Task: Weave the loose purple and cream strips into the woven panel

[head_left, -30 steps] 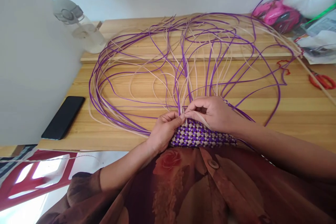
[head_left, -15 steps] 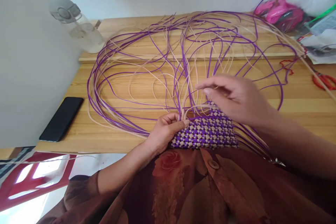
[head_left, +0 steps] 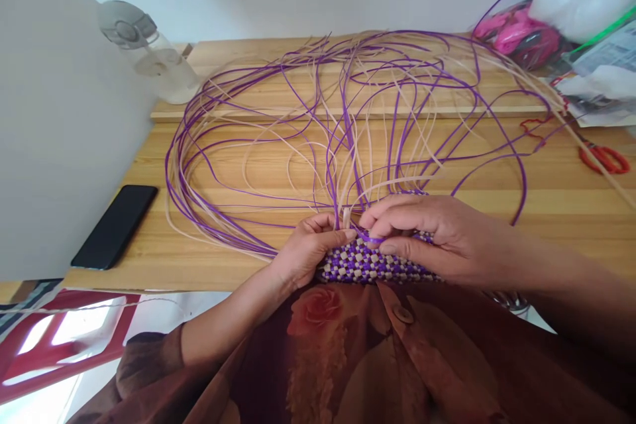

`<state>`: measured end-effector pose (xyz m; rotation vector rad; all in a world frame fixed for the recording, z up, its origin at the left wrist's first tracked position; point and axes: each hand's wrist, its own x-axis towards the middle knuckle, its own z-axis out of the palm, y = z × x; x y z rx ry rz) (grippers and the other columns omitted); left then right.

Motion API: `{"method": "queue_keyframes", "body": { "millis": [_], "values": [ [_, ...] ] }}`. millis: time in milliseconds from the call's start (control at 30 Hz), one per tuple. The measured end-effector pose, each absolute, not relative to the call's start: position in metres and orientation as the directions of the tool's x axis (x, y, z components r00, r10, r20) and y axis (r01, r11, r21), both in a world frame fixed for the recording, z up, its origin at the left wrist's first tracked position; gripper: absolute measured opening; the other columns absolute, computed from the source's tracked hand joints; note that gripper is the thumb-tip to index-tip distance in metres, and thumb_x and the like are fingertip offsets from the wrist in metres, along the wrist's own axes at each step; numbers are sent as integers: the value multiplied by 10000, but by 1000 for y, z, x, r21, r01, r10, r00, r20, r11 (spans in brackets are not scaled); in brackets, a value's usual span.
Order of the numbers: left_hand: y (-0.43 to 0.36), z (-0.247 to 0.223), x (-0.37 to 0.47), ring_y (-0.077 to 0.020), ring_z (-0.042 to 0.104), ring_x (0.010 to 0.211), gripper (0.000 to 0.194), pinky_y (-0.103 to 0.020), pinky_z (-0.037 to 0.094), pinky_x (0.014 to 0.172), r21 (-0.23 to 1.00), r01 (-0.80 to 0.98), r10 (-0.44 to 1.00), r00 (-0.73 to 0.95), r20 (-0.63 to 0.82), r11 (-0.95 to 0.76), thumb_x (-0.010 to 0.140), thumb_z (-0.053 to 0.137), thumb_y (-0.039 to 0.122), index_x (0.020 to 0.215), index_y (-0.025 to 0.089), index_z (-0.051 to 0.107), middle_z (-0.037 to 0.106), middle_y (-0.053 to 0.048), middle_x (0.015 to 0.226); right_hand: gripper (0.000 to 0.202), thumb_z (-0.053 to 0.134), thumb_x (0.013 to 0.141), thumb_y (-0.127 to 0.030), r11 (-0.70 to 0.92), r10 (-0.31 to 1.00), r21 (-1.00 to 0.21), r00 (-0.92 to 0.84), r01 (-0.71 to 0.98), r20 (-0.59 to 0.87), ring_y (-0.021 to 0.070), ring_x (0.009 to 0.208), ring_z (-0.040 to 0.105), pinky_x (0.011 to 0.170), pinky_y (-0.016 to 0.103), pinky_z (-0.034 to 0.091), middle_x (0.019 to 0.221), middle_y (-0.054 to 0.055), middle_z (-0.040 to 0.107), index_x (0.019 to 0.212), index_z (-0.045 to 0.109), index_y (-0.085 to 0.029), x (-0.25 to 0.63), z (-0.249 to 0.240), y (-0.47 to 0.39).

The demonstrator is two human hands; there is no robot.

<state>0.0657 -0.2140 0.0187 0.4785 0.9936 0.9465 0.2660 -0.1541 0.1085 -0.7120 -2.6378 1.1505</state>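
Observation:
A purple and beige woven piece [head_left: 365, 264] in a checked pattern lies at the table's front edge, against my body. My left hand [head_left: 311, 248] grips its left upper corner, thumb on top and fingers behind. Over the weave, my right hand [head_left: 432, 235] pinches a purple strip [head_left: 366, 236] between thumb and fingers, close to the left thumb. Long loose purple and beige strands [head_left: 348, 126] fan out from the piece across the table. A beige strip [head_left: 397, 180] arcs just above the right fingers. Part of the weave is hidden under the right hand.
A clear bottle with a grey lid [head_left: 149, 53] stands at the back left. The black phone [head_left: 115, 226] lies at the left edge of the wooden table [head_left: 238, 175]. Red-handled scissors [head_left: 603, 158] and plastic bags [head_left: 521, 30] are on the right.
My right hand has come down and left from above the weave to its upper edge, near my left thumb. The left hand keeps its hold.

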Motion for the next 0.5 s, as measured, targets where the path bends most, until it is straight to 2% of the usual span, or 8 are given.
{"method": "queue_keyframes", "body": {
  "millis": [67,100,200,267,400,500],
  "values": [
    [-214,18,66,-91,523,546,202,-229,370,572,728,-437,846,192,-498,528,618,827,226,698,155,656,606,33,605,131,547,920,-251,481,473,-830,-880,283,-26,168,988,632,844,277,475,1043,52,683,959,655,-189,259,109,-155],
    [-214,19,66,-85,505,525,207,-226,351,551,731,-437,848,185,-497,524,609,829,223,676,154,646,589,38,578,121,555,915,-259,410,481,-872,-876,267,-42,163,951,639,807,272,487,1007,53,686,940,644,-180,255,105,-154],
    [-215,20,66,-78,502,533,215,-221,350,561,727,-452,852,188,-489,517,605,835,223,655,150,639,610,33,596,128,579,894,-288,208,585,-937,-803,280,-110,115,701,628,628,231,486,799,21,673,910,602,-164,245,87,-148],
    [-215,22,67,-81,520,566,216,-221,364,590,733,-452,857,186,-481,509,610,840,232,669,148,650,638,22,640,146,590,881,-297,136,655,-938,-739,319,-157,95,599,606,578,220,478,731,3,660,934,590,-161,242,76,-142],
    [-215,21,67,-78,508,568,220,-217,350,589,759,-441,874,161,-459,480,607,846,240,647,146,651,636,18,640,208,589,865,-290,108,682,-900,-690,422,-241,104,576,627,570,223,479,716,8,675,1024,605,-157,239,68,-133],
    [-213,20,67,-92,533,606,178,-225,377,631,771,-434,883,176,-435,467,620,832,228,685,146,687,653,5,671,213,588,862,-277,195,672,-855,-701,480,-241,109,588,629,586,227,459,693,0,673,1039,645,-173,234,72,-134]
  ]
}}
